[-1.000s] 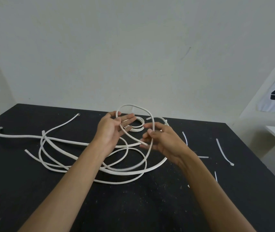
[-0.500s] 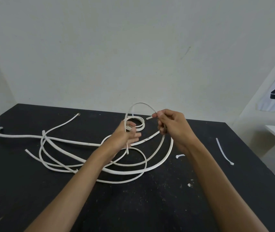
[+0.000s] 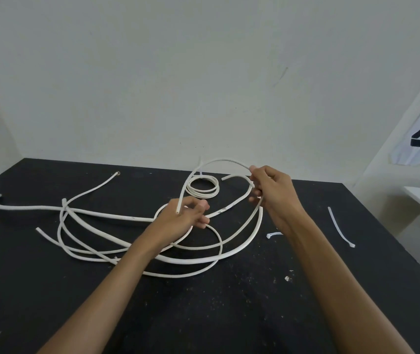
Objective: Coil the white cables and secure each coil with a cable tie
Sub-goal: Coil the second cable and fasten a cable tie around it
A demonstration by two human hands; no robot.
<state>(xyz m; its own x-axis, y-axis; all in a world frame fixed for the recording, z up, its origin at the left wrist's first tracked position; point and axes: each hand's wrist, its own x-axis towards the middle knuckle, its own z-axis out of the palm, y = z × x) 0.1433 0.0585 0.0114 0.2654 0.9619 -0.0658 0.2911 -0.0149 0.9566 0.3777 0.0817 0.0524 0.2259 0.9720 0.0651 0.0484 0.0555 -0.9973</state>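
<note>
Right hand (image 3: 271, 192), raised above the black table (image 3: 37, 290) with fingers curled, pinches the thin white cable (image 3: 219, 160) where it arches up. Across from it and lower, the left hand (image 3: 182, 221) holds that cable's other end between loosely bent fingers, its forearm reaching in from the near edge. Just beyond the left hand lies a small finished coil (image 3: 202, 190). Beneath both hands spreads a tangle of loose white cables (image 3: 96, 233). Right of the right wrist lies a cable tie (image 3: 340, 227), with a shorter piece (image 3: 274, 235) closer in.
</note>
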